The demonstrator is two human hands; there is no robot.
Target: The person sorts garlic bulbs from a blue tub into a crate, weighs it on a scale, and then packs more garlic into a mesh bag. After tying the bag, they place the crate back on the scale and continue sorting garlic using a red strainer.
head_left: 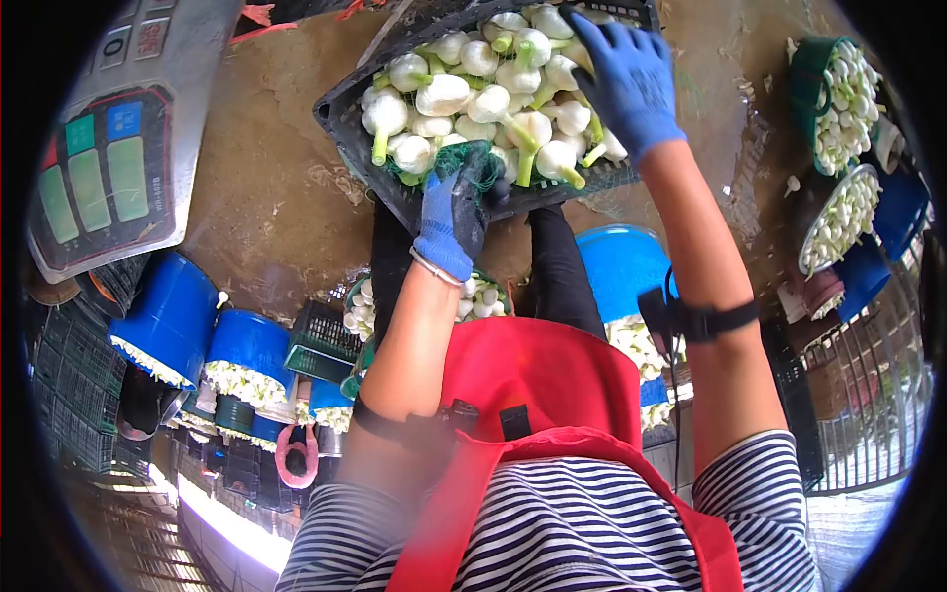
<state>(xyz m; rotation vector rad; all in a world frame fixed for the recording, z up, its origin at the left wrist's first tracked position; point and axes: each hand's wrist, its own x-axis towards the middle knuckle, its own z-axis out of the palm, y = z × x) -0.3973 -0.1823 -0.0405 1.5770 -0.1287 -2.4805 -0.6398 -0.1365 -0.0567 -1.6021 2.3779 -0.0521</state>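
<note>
Far left: scale panel (104, 173) with colored labels, over wet brown floor (258, 168). Just below it, 2 large blue tubs (168, 311) side by side, white bulbs showing at their rims, then a dark green crate (324, 340). Center: black crate (345, 138) piled with garlic bulbs (442, 96), stems trimmed to green stubs, green netting (472, 163) bunched at the near edge. Left hand (449, 217), blue glove, is at that edge, fingers closed on the netting. Right hand (631, 89), also gloved, is over the crate's right side, fingers spread and thumb apart, nothing pinched; can't tell if the fingertips press on the bulbs. Light blue tub (619, 264) near the right leg. Far right: green basket (804, 94) and a pale basin (811, 242) below it, both full of garlic
</note>
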